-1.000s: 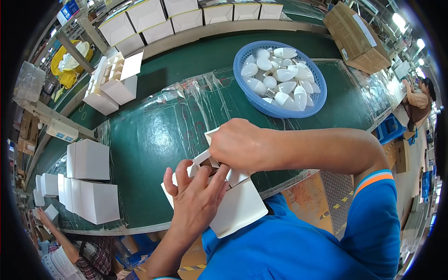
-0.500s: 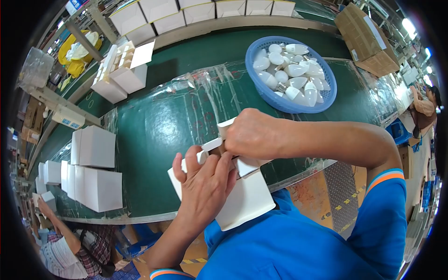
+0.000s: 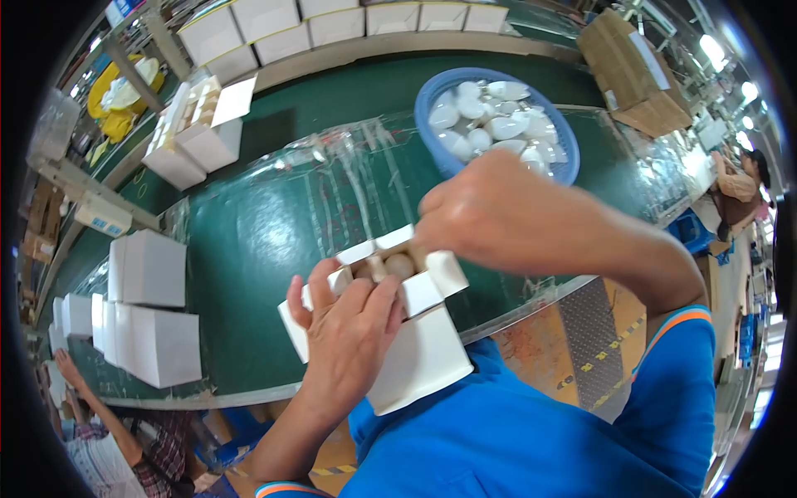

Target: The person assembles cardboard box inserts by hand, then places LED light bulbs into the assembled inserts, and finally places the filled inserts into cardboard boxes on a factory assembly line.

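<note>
An open white cardboard box [image 3: 419, 361] leans at the table's front edge against my body, its flaps spread. Inside it, cardboard dividers form compartments, and the rounded top of a light bulb [image 3: 399, 266] shows in one. My left hand [image 3: 349, 324] grips the box from the left, its fingers over the flaps and upper edge. My right hand [image 3: 477, 212] is above the box's right end, curled and blurred, its fingertips hidden from view. Beyond it, a blue plastic basket [image 3: 425, 108] holds several white LED bulbs [image 3: 506, 126], partly covered by that hand.
White boxes [image 3: 154, 332] stand at the left, and an open divided box [image 3: 203, 141] sits at the back left. More boxes [image 3: 332, 31] line the back shelf. A brown carton [image 3: 635, 75] is at the back right. Another person's hand [image 3: 70, 369] shows at lower left.
My right hand has lifted from the box and moved right and up toward the basket. The bulb top in the box is now exposed. My left hand stays on the box.
</note>
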Tool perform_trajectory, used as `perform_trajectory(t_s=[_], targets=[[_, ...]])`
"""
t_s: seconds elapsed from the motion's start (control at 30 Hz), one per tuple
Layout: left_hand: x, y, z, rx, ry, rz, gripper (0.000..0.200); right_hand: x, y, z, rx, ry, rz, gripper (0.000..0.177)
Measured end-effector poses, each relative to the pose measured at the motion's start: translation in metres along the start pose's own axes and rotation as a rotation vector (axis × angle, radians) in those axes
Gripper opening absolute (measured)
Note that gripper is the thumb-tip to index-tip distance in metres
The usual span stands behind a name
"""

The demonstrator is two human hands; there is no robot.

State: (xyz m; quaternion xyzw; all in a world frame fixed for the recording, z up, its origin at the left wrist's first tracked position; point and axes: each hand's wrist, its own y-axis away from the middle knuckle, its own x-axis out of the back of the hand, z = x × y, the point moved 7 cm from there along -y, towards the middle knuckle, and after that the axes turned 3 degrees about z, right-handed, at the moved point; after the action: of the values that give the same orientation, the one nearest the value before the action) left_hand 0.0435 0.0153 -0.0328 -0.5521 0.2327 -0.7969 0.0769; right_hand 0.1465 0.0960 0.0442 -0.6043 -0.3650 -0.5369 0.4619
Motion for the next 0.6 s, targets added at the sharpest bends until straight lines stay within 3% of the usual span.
perform_trajectory(t_s=[0.17,0.43,0.6], targets=[[-0.002,0.002,0.000,0.009,-0.032,-0.016,0.026,-0.048,-0.009,-0.022,0.074,-0.068,-0.047,0.008],[-0.002,0.002,-0.002,0.026,-0.033,-0.021,0.025,-0.070,-0.031,-0.024,-0.041,0.013,-0.380,0.010],[-0.001,0.001,-0.002,0.022,-0.028,-0.035,0.022,-0.080,-0.035,-0.021,-0.003,0.033,-0.309,0.010]])
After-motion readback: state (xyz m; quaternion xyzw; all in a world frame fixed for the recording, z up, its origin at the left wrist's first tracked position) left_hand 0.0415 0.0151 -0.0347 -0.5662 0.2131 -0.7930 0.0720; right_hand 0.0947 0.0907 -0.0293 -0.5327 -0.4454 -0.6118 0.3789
